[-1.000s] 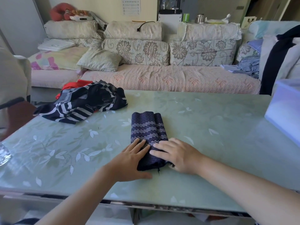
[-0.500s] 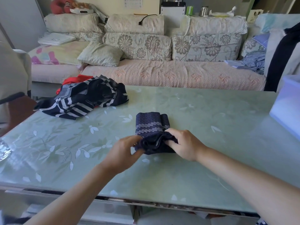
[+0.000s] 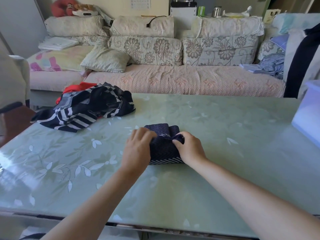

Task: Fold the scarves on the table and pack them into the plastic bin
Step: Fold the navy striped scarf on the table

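Observation:
A navy scarf with white zigzag lines (image 3: 163,149) lies folded into a small bundle in the middle of the green table (image 3: 225,153). My left hand (image 3: 137,149) grips its left side and my right hand (image 3: 189,148) pinches the folded-over edge on its right. A loose pile of navy, white-striped scarves (image 3: 86,110) with a red cloth (image 3: 76,89) behind it sits at the table's far left. The translucent plastic bin (image 3: 308,115) stands at the right edge, partly out of view.
A sofa (image 3: 173,78) with floral cushions runs along the far side of the table, with clothes heaped at its right end (image 3: 270,66). A chair (image 3: 12,87) stands at the left. The table's near edge lies just under my forearms.
My hands lifted the near end of the navy scarf and folded it over away from me. The bundle is now about half as long.

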### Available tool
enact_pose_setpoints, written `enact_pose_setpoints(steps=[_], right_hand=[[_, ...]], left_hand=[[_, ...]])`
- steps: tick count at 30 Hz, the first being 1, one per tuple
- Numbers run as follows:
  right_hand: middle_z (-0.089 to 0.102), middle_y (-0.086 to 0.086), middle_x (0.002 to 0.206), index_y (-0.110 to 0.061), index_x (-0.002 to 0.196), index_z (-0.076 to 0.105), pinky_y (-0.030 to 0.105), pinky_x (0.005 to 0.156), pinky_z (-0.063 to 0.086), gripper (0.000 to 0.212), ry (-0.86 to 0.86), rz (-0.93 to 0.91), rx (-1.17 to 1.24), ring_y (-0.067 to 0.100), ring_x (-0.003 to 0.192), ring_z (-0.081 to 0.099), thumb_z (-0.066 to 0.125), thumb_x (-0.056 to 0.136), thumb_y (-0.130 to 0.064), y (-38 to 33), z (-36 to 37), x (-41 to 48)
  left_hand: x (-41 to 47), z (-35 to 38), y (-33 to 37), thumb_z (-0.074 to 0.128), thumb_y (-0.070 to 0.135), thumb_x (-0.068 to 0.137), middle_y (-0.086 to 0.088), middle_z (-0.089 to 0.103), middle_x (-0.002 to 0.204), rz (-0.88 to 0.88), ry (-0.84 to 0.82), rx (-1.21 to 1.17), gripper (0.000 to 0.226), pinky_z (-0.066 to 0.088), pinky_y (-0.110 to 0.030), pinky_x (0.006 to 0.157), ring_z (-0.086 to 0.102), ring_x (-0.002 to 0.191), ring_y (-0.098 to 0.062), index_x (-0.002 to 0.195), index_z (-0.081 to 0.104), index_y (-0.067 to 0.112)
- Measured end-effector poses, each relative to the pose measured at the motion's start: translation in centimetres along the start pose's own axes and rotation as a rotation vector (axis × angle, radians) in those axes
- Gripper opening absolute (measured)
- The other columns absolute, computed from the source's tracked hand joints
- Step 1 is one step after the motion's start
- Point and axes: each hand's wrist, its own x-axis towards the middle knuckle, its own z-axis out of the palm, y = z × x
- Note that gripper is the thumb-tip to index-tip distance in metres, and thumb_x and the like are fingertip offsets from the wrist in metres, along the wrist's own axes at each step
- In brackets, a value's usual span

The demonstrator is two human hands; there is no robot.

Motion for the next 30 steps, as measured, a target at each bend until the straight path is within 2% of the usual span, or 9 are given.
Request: enact_pose_setpoints(steps=[2,7,10,13,16,20,25,28,30], right_hand=[[0.069,0.000,0.102,-0.023,0.113,0.062,0.032,0.076,0.048,0.022,0.031,-0.006,0.006,0.023,0.093,0.064,0.065,0.093,-0.031,0.0,0.2,0.2],[0.059,0.004,0.122,-0.017,0.127,0.052,0.030,0.082,0.044,0.037,0.109,-0.067,-0.045,0.025,0.106,0.060,0.065,0.093,-0.025,0.3,0.2,0.3],[0.056,0.008,0.120,-0.011,0.123,0.060,0.041,0.089,0.049,0.034,0.230,-0.524,-0.226,0.030,0.105,0.058,0.064,0.091,-0.023,0.8,-0.3,0.2],[0.059,0.008,0.129,-0.011,0.128,0.062,0.039,0.103,0.043,0.053,0.075,-0.855,-0.414,0.027,0.116,0.055,0.060,0.086,-0.043,2.0,-1.3,0.0],[0.047,0.003,0.149,-0.017,0.149,0.043,0.035,0.113,0.037,0.078,-0.181,-0.728,-0.578,0.018,0.136,0.043,0.059,0.080,-0.051,2.8,-1.6,-0.9],[0.041,-0.003,0.155,-0.020,0.153,0.036,0.029,0.113,0.034,0.075,-0.281,-0.513,-0.459,0.014,0.142,0.037,0.059,0.082,-0.032,1.7,-1.5,-1.0],[0.072,-0.003,0.108,-0.028,0.125,0.062,0.026,0.081,0.045,0.046,-0.259,-0.397,-0.323,0.022,0.098,0.064,0.059,0.080,-0.027,0.6,-3.3,-1.1],[0.068,-0.006,0.079,-0.029,0.101,0.065,0.027,0.068,0.043,0.030,-0.278,-0.278,-0.185,0.019,0.078,0.061,0.052,0.075,-0.037,0.2,-4.5,-1.4],[0.065,-0.005,0.075,-0.025,0.090,0.063,0.032,0.067,0.047,0.023,-0.284,-0.191,-0.046,0.018,0.075,0.061,0.051,0.075,-0.039,-0.1,-5.0,-1.5]], left_hand=[[0.1,0.2,-0.1,0.049,0.013,0.087,0.004,0.064,0.113,0.305,-0.083,0.070,0.028,0.046,-0.035,0.084,0.057,0.104,-0.021,0.106,0.069,0.018],[-1.3,1.5,-0.9,0.035,0.063,0.090,0.010,0.042,0.151,0.211,-0.426,0.223,0.068,0.027,-0.033,0.117,0.036,0.141,-0.012,0.147,0.043,0.026],[-1.0,1.6,-1.4,0.034,0.071,0.084,0.010,0.027,0.159,0.187,-0.482,0.196,0.082,0.018,-0.032,0.121,0.023,0.147,-0.010,0.153,0.029,0.027],[-0.9,1.6,-1.8,0.044,0.068,0.083,0.008,0.028,0.158,0.160,-0.451,0.134,0.084,0.012,-0.024,0.118,0.024,0.147,-0.011,0.153,0.031,0.023],[-0.8,1.4,-2.5,0.060,0.059,0.085,0.011,0.025,0.159,0.127,-0.467,0.076,0.083,0.018,-0.021,0.116,0.022,0.147,-0.008,0.153,0.029,0.024],[-0.8,1.0,-3.0,0.070,0.044,0.078,0.010,0.037,0.150,0.111,-0.433,-0.010,0.075,0.046,-0.027,0.102,0.043,0.134,-0.011,0.145,0.044,0.023],[-0.5,-0.3,-3.0,0.069,0.027,0.069,0.009,0.057,0.115,0.098,-0.391,-0.090,0.059,0.050,-0.022,0.080,0.058,0.099,-0.010,0.127,0.059,0.022],[-0.1,-1.7,-2.0,0.066,0.027,0.068,0.018,0.062,0.093,-0.070,-0.378,-0.189,0.048,0.047,-0.019,0.069,0.057,0.079,-0.003,0.116,0.059,0.032],[-0.1,-2.5,-1.5,0.062,0.031,0.071,0.017,0.065,0.088,-0.238,-0.387,-0.295,0.042,0.050,-0.023,0.066,0.061,0.075,-0.004,0.111,0.055,0.037]])
